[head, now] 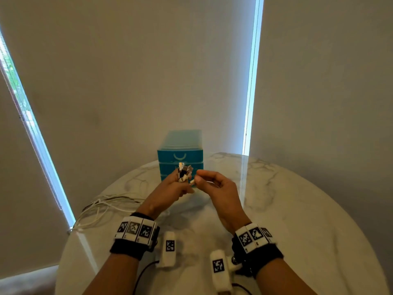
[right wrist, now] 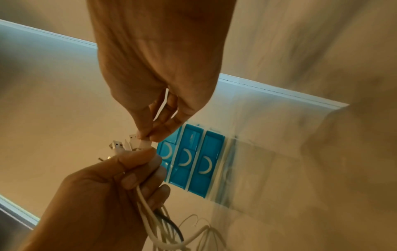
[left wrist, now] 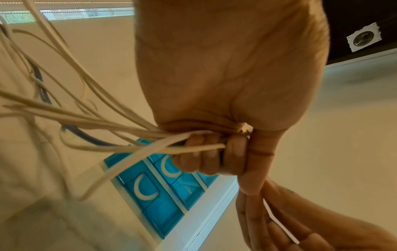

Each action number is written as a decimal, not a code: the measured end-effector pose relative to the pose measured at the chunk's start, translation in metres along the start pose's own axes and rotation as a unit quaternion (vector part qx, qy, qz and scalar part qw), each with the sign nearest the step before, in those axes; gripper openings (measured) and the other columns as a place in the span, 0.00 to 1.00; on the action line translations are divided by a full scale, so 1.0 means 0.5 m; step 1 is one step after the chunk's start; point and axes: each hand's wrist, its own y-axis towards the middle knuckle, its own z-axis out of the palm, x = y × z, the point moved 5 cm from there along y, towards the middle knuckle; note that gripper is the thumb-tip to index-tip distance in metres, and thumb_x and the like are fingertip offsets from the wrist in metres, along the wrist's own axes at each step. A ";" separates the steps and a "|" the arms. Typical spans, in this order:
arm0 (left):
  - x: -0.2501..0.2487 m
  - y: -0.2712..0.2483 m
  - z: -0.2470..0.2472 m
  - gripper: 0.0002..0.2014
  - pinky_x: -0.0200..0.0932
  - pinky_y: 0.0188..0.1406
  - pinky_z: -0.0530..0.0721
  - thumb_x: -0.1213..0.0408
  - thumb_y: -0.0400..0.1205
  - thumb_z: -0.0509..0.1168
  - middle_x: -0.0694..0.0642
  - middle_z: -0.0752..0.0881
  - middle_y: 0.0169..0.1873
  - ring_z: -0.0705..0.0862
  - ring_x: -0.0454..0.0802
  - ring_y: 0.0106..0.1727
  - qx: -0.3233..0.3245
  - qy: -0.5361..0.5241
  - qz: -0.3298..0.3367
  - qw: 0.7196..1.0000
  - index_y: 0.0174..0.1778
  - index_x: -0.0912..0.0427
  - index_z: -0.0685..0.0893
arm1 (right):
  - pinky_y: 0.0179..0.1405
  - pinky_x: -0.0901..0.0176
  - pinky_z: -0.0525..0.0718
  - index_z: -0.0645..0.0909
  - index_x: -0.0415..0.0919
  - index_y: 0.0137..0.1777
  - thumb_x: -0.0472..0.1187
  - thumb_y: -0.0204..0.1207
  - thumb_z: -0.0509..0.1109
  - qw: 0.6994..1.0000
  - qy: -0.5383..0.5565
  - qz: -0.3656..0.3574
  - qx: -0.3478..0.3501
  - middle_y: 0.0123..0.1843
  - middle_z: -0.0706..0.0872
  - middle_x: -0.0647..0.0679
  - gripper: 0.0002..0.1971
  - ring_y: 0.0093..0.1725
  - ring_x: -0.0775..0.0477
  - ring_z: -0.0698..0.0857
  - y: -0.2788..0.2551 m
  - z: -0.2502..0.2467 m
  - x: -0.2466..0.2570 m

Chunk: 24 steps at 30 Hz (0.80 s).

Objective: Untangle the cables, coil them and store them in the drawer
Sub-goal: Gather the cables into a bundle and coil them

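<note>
My left hand (head: 180, 185) grips a bundle of white cables (left wrist: 120, 134) with one dark cable among them. Their plug ends (head: 184, 169) stick up above the fist, in front of the blue drawer unit (head: 180, 155). My right hand (head: 196, 177) pinches one white plug (right wrist: 145, 144) of that bundle between thumb and forefinger, right beside the left fist. In the right wrist view the several USB plugs (right wrist: 117, 146) fan out above the left hand (right wrist: 120, 178). All three drawers (right wrist: 194, 161) are closed. The cables' loose lengths (head: 102, 206) trail over the table to the left.
The round marble table (head: 297, 209) stands against a wall with roller blinds. The drawer unit sits at the table's far edge. Cable ends hang over the table's left rim (head: 71, 229). Bead chains hang beside both blinds.
</note>
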 end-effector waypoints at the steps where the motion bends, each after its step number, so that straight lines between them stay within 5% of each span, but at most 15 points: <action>1: 0.000 0.000 0.002 0.20 0.37 0.41 0.79 0.75 0.83 0.68 0.43 0.88 0.42 0.82 0.39 0.41 0.010 -0.004 -0.001 1.000 0.67 0.50 0.85 | 0.64 0.55 0.91 0.93 0.45 0.64 0.36 0.81 0.81 1.000 0.003 -0.005 -0.003 0.58 0.97 0.49 0.12 0.61 0.49 0.94 0.000 0.001 0.003; 3: 0.003 0.000 0.003 0.21 0.33 0.40 0.80 0.76 0.83 0.67 0.42 0.89 0.45 0.84 0.34 0.41 0.019 -0.002 0.000 1.000 0.68 0.50 0.85 | 0.60 0.59 0.91 0.92 0.42 0.63 0.35 0.81 0.82 1.000 0.006 -0.024 0.000 0.57 0.97 0.48 0.12 0.60 0.50 0.95 -0.003 0.005 0.013; 7: 0.001 0.005 -0.001 0.18 0.37 0.42 0.84 0.73 0.83 0.72 0.50 0.92 0.50 0.89 0.43 0.49 0.005 0.075 0.041 0.996 0.66 0.51 0.88 | 0.60 0.58 0.93 0.92 0.40 0.60 0.37 0.78 0.84 0.999 -0.004 -0.044 0.007 0.55 0.97 0.49 0.12 0.58 0.50 0.95 -0.009 0.017 0.024; 10: 0.001 0.004 0.011 0.11 0.32 0.38 0.80 0.68 0.85 0.75 0.43 0.91 0.42 0.87 0.33 0.37 -0.001 0.074 0.035 0.997 0.60 0.50 0.90 | 0.63 0.55 0.92 0.91 0.40 0.64 0.40 0.80 0.82 0.998 0.055 -0.020 0.009 0.60 0.96 0.47 0.14 0.63 0.47 0.95 -0.005 0.022 0.021; 12: 0.009 0.003 0.011 0.03 0.36 0.31 0.75 0.62 0.87 0.74 0.45 0.85 0.32 0.78 0.40 0.28 -0.011 0.017 0.005 1.000 0.54 0.56 0.91 | 0.65 0.51 0.92 0.89 0.35 0.67 0.39 0.84 0.78 0.992 0.123 0.005 0.004 0.61 0.95 0.41 0.14 0.64 0.42 0.94 0.002 0.017 0.005; 15: 0.011 0.001 0.003 0.04 0.39 0.27 0.65 0.63 0.89 0.71 0.48 0.74 0.27 0.68 0.44 0.28 0.000 -0.092 -0.008 0.996 0.49 0.58 0.86 | 0.73 0.46 0.89 0.87 0.37 0.70 0.28 0.86 0.71 0.989 0.133 0.067 0.020 0.67 0.93 0.41 0.15 0.72 0.38 0.90 0.009 0.012 -0.027; 18: -0.013 -0.005 0.010 0.05 0.39 0.33 0.72 0.62 0.90 0.70 0.51 0.73 0.31 0.71 0.45 0.31 0.028 -0.170 0.020 0.985 0.51 0.56 0.82 | 0.78 0.44 0.84 0.82 0.39 0.74 0.14 0.76 0.65 0.972 0.129 0.149 0.128 0.72 0.89 0.43 0.31 0.77 0.40 0.84 -0.015 0.056 -0.047; 21: -0.031 -0.003 0.030 0.08 0.48 0.54 0.81 0.55 0.89 0.72 0.54 0.81 0.37 0.82 0.46 0.40 0.030 -0.181 0.026 0.983 0.50 0.55 0.85 | 0.77 0.38 0.85 0.79 0.40 0.80 0.18 0.71 0.74 0.962 0.074 0.126 0.232 0.72 0.91 0.42 0.36 0.74 0.39 0.88 -0.043 0.108 -0.049; 24: -0.056 0.003 0.044 0.12 0.46 0.54 0.80 0.51 0.89 0.71 0.53 0.82 0.36 0.80 0.47 0.41 0.064 -0.129 0.020 0.989 0.48 0.56 0.85 | 0.77 0.41 0.86 0.82 0.40 0.78 0.25 0.78 0.78 0.963 0.026 0.123 0.237 0.71 0.92 0.43 0.29 0.72 0.43 0.90 -0.039 0.101 -0.051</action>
